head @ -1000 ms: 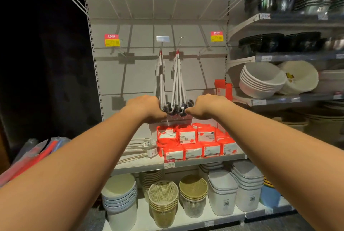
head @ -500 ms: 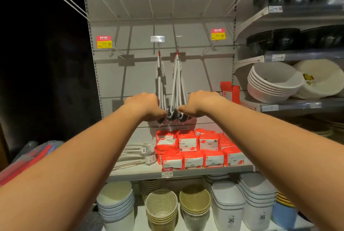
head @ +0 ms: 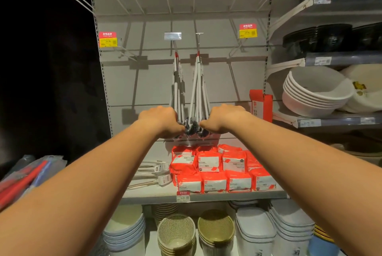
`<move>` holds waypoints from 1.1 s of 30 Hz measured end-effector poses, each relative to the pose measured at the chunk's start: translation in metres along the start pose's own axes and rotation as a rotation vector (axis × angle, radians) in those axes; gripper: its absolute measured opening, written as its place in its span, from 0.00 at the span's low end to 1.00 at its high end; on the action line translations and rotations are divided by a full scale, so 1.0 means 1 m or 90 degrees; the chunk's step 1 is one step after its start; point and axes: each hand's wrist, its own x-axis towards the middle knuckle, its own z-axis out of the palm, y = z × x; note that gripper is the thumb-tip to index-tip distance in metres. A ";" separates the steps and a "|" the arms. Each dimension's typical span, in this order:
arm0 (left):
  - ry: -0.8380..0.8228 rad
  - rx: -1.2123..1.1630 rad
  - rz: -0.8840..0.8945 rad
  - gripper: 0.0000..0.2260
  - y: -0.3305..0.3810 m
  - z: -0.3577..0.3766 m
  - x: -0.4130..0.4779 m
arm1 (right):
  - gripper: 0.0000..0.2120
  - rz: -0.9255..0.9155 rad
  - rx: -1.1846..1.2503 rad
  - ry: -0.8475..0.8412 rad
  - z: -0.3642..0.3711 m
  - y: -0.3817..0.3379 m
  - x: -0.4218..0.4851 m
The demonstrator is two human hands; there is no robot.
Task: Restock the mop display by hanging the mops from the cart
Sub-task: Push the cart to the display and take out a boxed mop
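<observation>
- Two mop bunches (head: 197, 90) hanging side by side, long axis vertical, heads down.
- Left grip (head: 160, 120) and right grip (head: 224, 118) each clenched round a bunch's lower end.

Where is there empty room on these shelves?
Free: grey back panel left of the hanging white-handled mops, and right of them to the red carton; grey shelf strip before the white utensils. Crowded: stacked red packets, and mop ends gripped by left hand and right hand.
</observation>
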 end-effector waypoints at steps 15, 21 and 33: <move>-0.004 0.003 0.049 0.14 -0.100 0.033 0.115 | 0.20 0.066 0.015 -0.022 0.017 -0.074 0.118; -0.012 0.010 0.080 0.14 -0.126 0.053 0.155 | 0.26 0.093 0.010 -0.049 0.029 -0.093 0.147; -0.024 -0.012 0.114 0.13 -0.127 0.086 0.220 | 0.24 0.132 0.005 -0.065 0.054 -0.088 0.204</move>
